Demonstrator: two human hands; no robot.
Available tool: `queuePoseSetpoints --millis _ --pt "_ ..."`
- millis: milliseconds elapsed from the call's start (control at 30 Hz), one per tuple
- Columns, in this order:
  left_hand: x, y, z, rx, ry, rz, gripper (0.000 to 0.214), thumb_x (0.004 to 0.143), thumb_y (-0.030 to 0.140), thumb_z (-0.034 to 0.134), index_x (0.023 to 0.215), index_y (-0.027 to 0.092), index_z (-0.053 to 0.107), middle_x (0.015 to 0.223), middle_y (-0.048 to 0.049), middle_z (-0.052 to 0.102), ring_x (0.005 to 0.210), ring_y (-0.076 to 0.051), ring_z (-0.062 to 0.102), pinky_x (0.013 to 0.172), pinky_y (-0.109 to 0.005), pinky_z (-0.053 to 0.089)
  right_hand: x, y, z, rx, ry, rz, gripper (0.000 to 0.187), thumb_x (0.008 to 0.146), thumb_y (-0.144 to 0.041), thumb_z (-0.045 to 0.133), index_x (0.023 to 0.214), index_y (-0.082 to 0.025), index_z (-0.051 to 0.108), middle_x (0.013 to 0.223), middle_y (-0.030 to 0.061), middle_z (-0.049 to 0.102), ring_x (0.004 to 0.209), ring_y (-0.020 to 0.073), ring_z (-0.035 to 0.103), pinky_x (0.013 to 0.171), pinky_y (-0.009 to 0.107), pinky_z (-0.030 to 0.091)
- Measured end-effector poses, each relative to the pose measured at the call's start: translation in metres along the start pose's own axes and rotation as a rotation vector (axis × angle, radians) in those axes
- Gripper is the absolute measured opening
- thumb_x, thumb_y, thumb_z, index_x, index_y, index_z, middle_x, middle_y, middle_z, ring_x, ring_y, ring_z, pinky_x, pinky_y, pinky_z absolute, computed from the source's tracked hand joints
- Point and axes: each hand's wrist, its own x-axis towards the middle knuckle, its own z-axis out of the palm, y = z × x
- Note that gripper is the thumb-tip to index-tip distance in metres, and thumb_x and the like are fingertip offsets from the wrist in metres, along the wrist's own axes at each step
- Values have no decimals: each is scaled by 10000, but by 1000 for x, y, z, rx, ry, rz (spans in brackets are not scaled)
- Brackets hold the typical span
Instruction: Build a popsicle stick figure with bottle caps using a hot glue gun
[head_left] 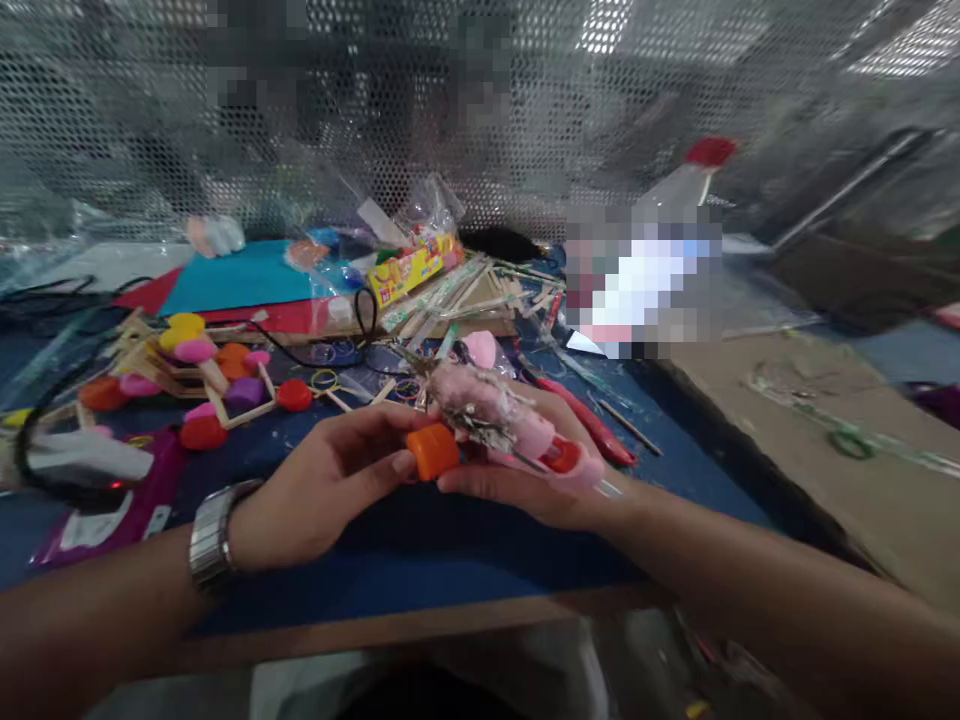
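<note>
Where hands (300, 495) (529, 490) nearly meet, orange cap (436, 452) (left-held) lies between.

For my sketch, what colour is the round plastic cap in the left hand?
Orange plastic cap, best in head view.

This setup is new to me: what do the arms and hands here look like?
They're a person's, not a machine's. The left hand and right hand wear no gloves, and no sleeves show on the forearms. A silver-coloured, segmented metal band, probably a watch strap, circles the left wrist; none shows on the right.
</note>
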Motion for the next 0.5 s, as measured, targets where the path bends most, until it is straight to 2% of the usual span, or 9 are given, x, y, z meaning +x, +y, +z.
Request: queuePoseSetpoints --millis 133,300,500 --pt "1 -2 0 73 32 27 281 863 385 838 1063 200 769 1047 -52 823 939 -183 757 883 -268 625 -2 -1 -3 -56 -27 -1 321 823 -332 881 1065 -221 701 951 4 719 819 182 691 779 302 598" --pt "1 -2 0 24 44 67 293 857 356 839 1081 191 745 1023 -70 821 896 -196 773 808 -279 647 -2 0 -2 -83 14 -52 353 864 -398 843 1138 -234 691 1028 22 737 912 203 714 879 329 596" --pt "2 1 2 -9 38 74 272 805 290 883 1013 187 741 955 -52 825 911 -191 786 815 -251 642 -3 0 -2 -74 21 -20 377 816 -415 884 1090 -227 706 942 13 716 829 196 699 786 317 602"
